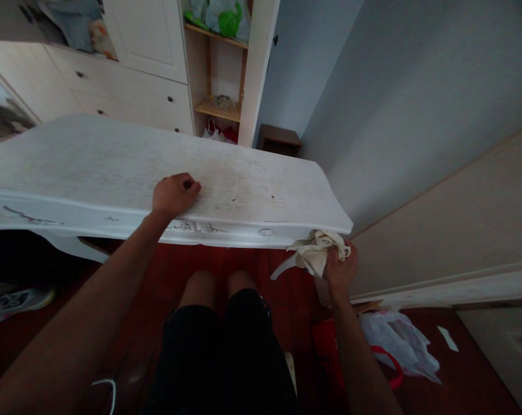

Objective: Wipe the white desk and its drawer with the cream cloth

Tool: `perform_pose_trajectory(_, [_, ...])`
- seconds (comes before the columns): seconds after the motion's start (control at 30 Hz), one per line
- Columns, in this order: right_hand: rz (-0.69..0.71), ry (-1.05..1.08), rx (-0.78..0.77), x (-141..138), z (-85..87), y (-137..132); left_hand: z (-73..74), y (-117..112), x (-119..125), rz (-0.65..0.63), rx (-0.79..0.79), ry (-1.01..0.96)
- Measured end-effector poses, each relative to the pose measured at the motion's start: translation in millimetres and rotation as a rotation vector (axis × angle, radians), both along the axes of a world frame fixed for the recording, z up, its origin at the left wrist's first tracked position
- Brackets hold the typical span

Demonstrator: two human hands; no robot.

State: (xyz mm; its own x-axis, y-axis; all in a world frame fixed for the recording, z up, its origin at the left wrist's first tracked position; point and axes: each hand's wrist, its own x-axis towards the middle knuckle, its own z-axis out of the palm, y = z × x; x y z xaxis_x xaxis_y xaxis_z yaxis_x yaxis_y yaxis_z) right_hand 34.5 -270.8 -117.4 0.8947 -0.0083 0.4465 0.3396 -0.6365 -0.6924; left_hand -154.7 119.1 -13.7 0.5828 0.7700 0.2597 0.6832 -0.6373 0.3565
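A white table (pixel 127 155) with a smudged, stained top and carved drawer fronts stretches across in front of me. My left hand (pixel 176 193) rests on its top near the front edge, fingers curled in, with nothing visible in them. At the front right corner, my right hand (pixel 341 267) is closed around a crumpled cream cloth (pixel 315 253). The cloth touches the carved front face just below the tabletop edge, and a pale strip hangs from it to the left. Two small dark specks lie on the tabletop right of my left hand.
White cabinets (pixel 144 34) with drawers and open shelves stand behind the table. A grey-blue wall (pixel 399 104) rises close on the right. Below it, a red bag (pixel 325 346) and a white plastic bag (pixel 399 340) lie on the dark red floor. A shoe (pixel 19 305) sits at left.
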Motion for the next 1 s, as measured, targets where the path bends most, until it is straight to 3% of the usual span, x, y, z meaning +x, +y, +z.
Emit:
perform_pose_trajectory(0.13, [0.092, 0.17, 0.043, -35, -3.8, 50, -1.2, 0, 1, 0.022, 0.005, 0.003])
perform_pose_trajectory(0.27, [0.326, 0.199, 0.042, -91, -1.6, 114, -1.2, -1, 0, 0.023, 0.009, -0.001])
perform_pose_trajectory(0.33, [0.336, 0.185, 0.001, -113, 2.1, 134, -1.0, -1, -1, 0.016, 0.004, -0.01])
perform_pose_trajectory(0.63, [0.415, 0.151, -0.101, -140, 5.3, 144, -5.1, 2, 0, 0.005, 0.006, -0.033])
perform_pose_trajectory(0.73, [0.535, 0.165, -0.119, -158, 4.5, 149, -6.0, 3, 0, 0.001, 0.008, -0.031])
perform_pose_trajectory(0.83, [0.686, 0.177, -0.177, -176, 6.2, 167, -6.1, 3, -1, -0.008, 0.008, -0.039])
perform_pose_trajectory(1.0, [0.804, 0.165, -0.356, -187, 9.3, 215, -8.2, 5, -2, -0.036, 0.04, -0.061])
